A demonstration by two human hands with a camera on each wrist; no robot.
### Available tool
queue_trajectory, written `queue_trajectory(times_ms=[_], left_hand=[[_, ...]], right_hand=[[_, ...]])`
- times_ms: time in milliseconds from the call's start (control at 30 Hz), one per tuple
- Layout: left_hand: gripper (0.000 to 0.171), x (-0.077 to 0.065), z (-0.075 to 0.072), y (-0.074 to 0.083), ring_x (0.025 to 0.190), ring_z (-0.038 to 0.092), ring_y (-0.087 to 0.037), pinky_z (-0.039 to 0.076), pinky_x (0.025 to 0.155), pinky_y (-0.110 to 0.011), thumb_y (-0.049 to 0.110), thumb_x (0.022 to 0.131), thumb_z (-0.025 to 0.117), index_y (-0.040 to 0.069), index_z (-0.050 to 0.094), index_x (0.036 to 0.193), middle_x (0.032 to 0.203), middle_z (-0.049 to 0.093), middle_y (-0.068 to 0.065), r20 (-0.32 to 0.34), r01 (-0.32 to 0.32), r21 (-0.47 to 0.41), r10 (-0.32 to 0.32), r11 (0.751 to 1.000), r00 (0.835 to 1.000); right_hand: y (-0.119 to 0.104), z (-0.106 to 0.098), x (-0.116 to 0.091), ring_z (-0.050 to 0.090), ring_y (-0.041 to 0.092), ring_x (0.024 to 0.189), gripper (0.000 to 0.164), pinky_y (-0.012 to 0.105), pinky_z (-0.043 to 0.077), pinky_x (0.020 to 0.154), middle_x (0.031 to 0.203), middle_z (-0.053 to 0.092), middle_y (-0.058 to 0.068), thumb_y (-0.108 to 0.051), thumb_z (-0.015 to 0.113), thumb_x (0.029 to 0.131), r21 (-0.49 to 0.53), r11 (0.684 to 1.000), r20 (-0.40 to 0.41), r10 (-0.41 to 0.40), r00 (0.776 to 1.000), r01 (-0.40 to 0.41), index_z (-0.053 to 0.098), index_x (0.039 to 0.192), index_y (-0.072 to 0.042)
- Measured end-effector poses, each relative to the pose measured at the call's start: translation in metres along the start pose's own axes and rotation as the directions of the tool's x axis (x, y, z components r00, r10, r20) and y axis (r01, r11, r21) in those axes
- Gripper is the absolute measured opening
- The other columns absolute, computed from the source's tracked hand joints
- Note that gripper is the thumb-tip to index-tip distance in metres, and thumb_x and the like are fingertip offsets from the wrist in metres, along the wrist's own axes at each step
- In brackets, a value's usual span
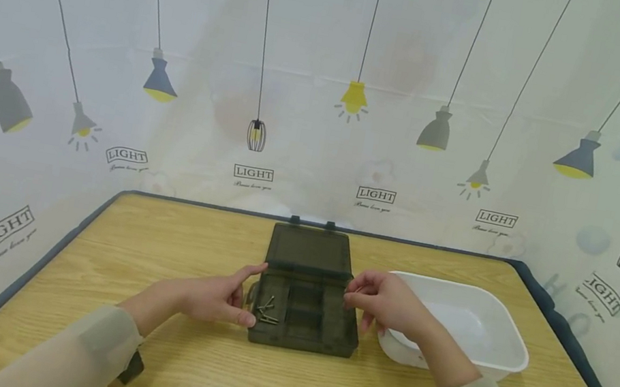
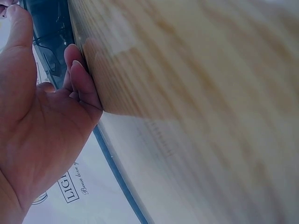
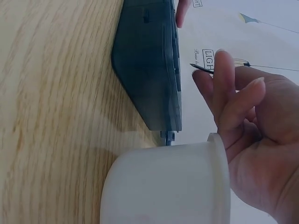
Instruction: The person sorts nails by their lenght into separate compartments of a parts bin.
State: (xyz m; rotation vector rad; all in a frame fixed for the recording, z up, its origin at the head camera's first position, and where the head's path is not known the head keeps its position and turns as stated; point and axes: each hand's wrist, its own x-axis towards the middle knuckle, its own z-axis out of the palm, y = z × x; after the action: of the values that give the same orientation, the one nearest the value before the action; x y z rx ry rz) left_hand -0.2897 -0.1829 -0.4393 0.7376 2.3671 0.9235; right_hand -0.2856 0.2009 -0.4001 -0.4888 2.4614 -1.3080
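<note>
A dark translucent plastic case point(image 1: 331, 336) lies with its lid point(image 1: 309, 249) folded back, its inside split into compartments. Several small metal nails point(image 1: 267, 317) lie in the left compartment. Against the case's left side rests my left hand point(image 1: 211, 297), thumb near the front corner and index finger stretched toward the hinge. Over the right side of the case, my right hand point(image 1: 390, 302) pinches a nail point(image 3: 202, 69) between thumb and fingertips, its pointed end sticking out. In the right wrist view the nail is above the case's rim.
A white plastic basin point(image 1: 513, 362) stands right of the case, partly under my right forearm. The wooden table point(image 1: 180, 364) has a dark edge along the back and sides. Behind it hangs a pale cloth point(image 1: 325, 37) printed with lamps.
</note>
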Motion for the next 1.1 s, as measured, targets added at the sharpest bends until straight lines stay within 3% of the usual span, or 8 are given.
queue_trajectory(times_ms=[400,567,767,933,1100], left_hand=[[0.116,0.002,0.0,-0.002,0.098,0.06,-0.019,0.05,0.088,-0.035,0.049,0.102,0.078,0.022,-0.005,0.178,0.108,0.063,-0.007,-0.003,-0.006,-0.001,0.006,1.0,1.0],[0.115,0.001,0.0,-0.001,0.098,0.059,-0.019,0.05,0.088,-0.036,0.049,0.102,0.078,0.023,-0.005,0.178,0.108,0.063,-0.007,-0.006,-0.003,0.005,0.003,1.0,1.0],[0.115,0.002,0.0,-0.002,0.098,0.06,-0.019,0.05,0.088,-0.035,0.05,0.102,0.077,0.023,-0.005,0.178,0.108,0.063,-0.006,-0.004,-0.004,0.009,0.004,1.0,1.0],[0.115,0.003,0.0,-0.003,0.098,0.06,-0.019,0.05,0.088,-0.035,0.049,0.102,0.077,0.022,-0.005,0.178,0.107,0.064,-0.006,-0.005,-0.01,0.012,0.01,1.0,1.0],[0.116,0.003,0.0,-0.003,0.098,0.06,-0.019,0.05,0.088,-0.035,0.049,0.102,0.078,0.021,-0.005,0.178,0.107,0.064,-0.007,-0.004,-0.008,0.006,0.008,1.0,1.0]], right_hand=[[-0.002,0.004,0.001,0.074,0.022,0.062,0.019,0.032,0.053,0.048,0.103,0.077,0.02,-0.021,0.075,0.105,0.001,1.0,-0.01,0.025,1.0,-0.025,0.07,0.115,-0.006],[-0.002,0.001,-0.002,0.076,0.031,0.066,0.021,0.031,0.053,0.048,0.107,0.077,0.022,-0.022,0.073,0.106,0.001,1.0,-0.013,0.017,1.0,-0.017,0.07,0.118,-0.005],[0.001,-0.013,-0.007,0.073,0.029,0.069,0.025,0.029,0.048,0.047,0.109,0.078,0.017,-0.026,0.07,0.108,-0.032,0.999,-0.042,-0.018,0.999,0.016,0.071,0.121,-0.004],[0.008,-0.032,-0.01,0.071,0.025,0.074,0.023,0.031,0.05,0.054,0.108,0.079,0.01,-0.028,0.068,0.11,-0.047,0.999,-0.075,-0.011,0.997,0.007,0.071,0.122,-0.008],[0.02,-0.053,-0.013,0.071,0.028,0.079,0.027,0.032,0.052,0.06,0.114,0.078,0.015,-0.028,0.068,0.11,-0.029,1.0,-0.095,0.007,0.995,-0.009,0.069,0.126,-0.006]])
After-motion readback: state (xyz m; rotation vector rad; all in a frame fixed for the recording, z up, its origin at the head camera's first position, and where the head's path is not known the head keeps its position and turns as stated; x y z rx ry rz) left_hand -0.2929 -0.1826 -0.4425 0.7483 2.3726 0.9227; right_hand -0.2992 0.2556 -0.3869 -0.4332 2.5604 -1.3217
